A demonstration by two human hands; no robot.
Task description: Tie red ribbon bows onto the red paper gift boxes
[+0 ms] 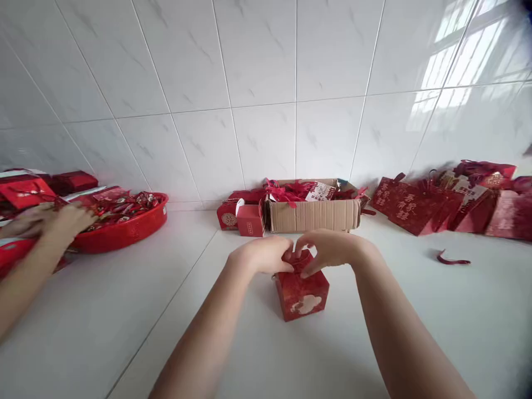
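The left hand point(266, 255) and right hand point(332, 249) grip the red box point(295, 291) by its top, sides formed, closure seemingly unfinished.

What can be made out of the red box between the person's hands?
The box is red, looks like card, and has a pale, cloud-like patch low on its near face. It stands upright on the white counter, slightly turned, so part of its left side shows. The left hand and right hand are at its top, fingers on it; they partly hide it, so whether it is closed cannot be told.
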